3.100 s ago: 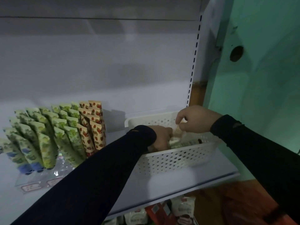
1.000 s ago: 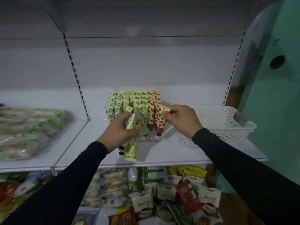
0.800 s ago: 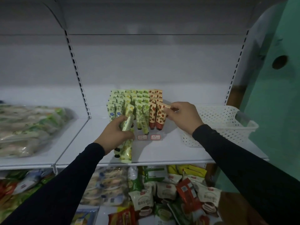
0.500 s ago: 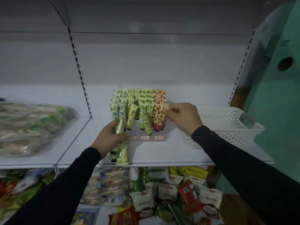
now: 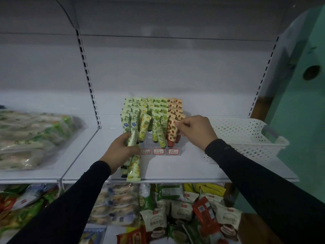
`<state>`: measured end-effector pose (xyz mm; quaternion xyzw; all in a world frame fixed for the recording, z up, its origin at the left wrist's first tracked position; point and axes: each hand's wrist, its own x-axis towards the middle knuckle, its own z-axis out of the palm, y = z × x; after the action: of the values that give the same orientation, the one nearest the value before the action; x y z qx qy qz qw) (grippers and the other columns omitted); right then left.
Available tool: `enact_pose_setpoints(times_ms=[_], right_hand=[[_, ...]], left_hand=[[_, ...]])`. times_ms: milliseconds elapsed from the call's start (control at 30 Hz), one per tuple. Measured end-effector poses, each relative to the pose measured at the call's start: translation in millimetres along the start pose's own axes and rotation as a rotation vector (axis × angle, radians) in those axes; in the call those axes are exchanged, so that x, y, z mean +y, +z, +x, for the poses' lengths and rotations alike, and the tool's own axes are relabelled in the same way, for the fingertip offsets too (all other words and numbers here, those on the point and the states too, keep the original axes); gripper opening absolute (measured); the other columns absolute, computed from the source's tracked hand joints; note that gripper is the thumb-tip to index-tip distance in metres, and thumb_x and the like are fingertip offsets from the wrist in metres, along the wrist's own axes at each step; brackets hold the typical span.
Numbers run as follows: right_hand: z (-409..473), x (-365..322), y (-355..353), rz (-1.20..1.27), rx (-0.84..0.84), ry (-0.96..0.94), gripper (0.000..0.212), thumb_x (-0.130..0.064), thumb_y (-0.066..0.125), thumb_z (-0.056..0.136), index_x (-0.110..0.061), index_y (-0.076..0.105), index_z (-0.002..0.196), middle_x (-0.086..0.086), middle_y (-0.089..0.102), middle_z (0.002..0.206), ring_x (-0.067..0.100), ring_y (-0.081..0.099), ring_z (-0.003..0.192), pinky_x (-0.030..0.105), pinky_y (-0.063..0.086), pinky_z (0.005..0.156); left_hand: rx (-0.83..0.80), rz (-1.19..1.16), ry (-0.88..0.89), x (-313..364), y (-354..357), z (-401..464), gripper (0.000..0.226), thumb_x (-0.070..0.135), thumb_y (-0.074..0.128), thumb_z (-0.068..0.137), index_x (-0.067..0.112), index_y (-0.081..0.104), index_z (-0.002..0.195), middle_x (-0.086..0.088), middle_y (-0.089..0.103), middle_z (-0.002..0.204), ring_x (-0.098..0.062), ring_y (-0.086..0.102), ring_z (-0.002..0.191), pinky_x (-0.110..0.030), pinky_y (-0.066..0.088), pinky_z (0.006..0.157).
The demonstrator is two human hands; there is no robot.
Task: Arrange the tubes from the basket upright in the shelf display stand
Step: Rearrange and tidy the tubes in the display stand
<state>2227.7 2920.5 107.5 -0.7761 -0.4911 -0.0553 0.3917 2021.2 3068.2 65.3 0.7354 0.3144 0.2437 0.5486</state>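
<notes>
A clear display stand (image 5: 182,149) on the white shelf holds rows of upright tubes (image 5: 153,111), blue-patterned at left, yellow and green in the middle, red strawberry at right. My right hand (image 5: 195,130) pinches the top of a red strawberry tube (image 5: 172,132) standing in the stand's front right slot. My left hand (image 5: 121,150) grips a bunch of yellow-green tubes (image 5: 134,167) in front of the stand's left side, their ends hanging past the shelf edge. The white perforated basket (image 5: 246,136) sits to the right; its inside is hidden from here.
The shelf front edge (image 5: 175,180) runs below my hands. Bagged goods (image 5: 29,136) lie on the left shelf section, behind a slotted upright (image 5: 88,80). Snack packets (image 5: 184,210) fill the shelf below. A green wall (image 5: 302,106) stands at the right.
Both hands came from the basket to the stand. Over the last second the strawberry tube went from tilted to standing in the front right slot; my left hand sank slightly with its bunch.
</notes>
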Motion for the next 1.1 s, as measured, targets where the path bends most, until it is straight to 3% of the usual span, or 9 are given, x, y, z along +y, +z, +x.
enact_pose_setpoints(times_ms=[100,233,433,567,667,967,1100], right_hand=[[2,-4,2,-0.043,-0.009,-0.008,0.039,-0.034,0.059,0.095,-0.004,0.074,0.076,0.010,0.070,0.072,0.023,0.066,0.070,0.031,0.052,0.069],[1,-5,6,-0.100,0.019,0.002,0.037,-0.033,0.058,0.096,-0.007,0.075,0.076,0.003,0.069,0.070,0.016,0.061,0.067,0.014,0.039,0.057],[5,-12,7,-0.114,0.031,-0.003,0.037,-0.030,0.060,0.094,-0.004,0.072,0.072,0.006,0.069,0.068,0.016,0.059,0.063,0.008,0.036,0.051],[7,-14,11,-0.138,0.033,-0.005,0.037,-0.029,0.060,0.093,-0.001,0.071,0.072,0.012,0.068,0.069,0.022,0.062,0.067,0.015,0.037,0.054],[8,-15,11,-0.139,0.033,0.003,0.036,-0.028,0.060,0.093,-0.002,0.071,0.070,0.011,0.067,0.067,0.022,0.061,0.065,0.012,0.033,0.051],[6,-16,10,-0.104,0.027,0.036,0.035,-0.025,0.060,0.094,-0.002,0.069,0.069,0.007,0.065,0.065,0.013,0.053,0.058,0.008,0.032,0.050],[6,-15,11,-0.105,0.034,0.024,0.036,-0.024,0.060,0.093,0.000,0.068,0.069,0.010,0.067,0.066,0.021,0.059,0.063,0.022,0.042,0.058]], left_hand=[[-0.003,0.003,-0.001,1,0,0,0.040,0.017,0.072,0.061,0.015,0.062,0.100,-0.032,0.062,0.100,-0.030,0.058,0.073,-0.040,0.044,0.064],[-0.008,0.022,0.010,-4,0,3,0.030,0.005,0.073,0.075,0.013,0.060,0.101,-0.022,0.060,0.091,-0.028,0.055,0.072,-0.038,0.042,0.063],[-0.015,0.012,0.015,-4,1,6,0.032,0.008,0.075,0.073,0.016,0.061,0.101,-0.025,0.062,0.095,-0.029,0.057,0.073,-0.039,0.044,0.063],[-0.011,-0.001,0.009,-3,0,5,0.039,0.019,0.073,0.062,0.018,0.062,0.099,-0.030,0.061,0.104,-0.031,0.059,0.074,-0.042,0.046,0.066],[-0.006,-0.005,0.008,-2,2,5,0.040,0.019,0.072,0.061,0.018,0.062,0.099,-0.029,0.061,0.105,-0.030,0.058,0.074,-0.040,0.046,0.065],[-0.025,0.040,0.029,-3,5,8,0.034,0.011,0.074,0.073,0.014,0.061,0.104,-0.019,0.059,0.093,-0.023,0.050,0.068,-0.032,0.040,0.056],[-0.020,0.044,0.039,-3,5,10,0.030,0.005,0.073,0.079,0.014,0.061,0.105,-0.013,0.058,0.088,-0.023,0.049,0.067,-0.031,0.039,0.055]])
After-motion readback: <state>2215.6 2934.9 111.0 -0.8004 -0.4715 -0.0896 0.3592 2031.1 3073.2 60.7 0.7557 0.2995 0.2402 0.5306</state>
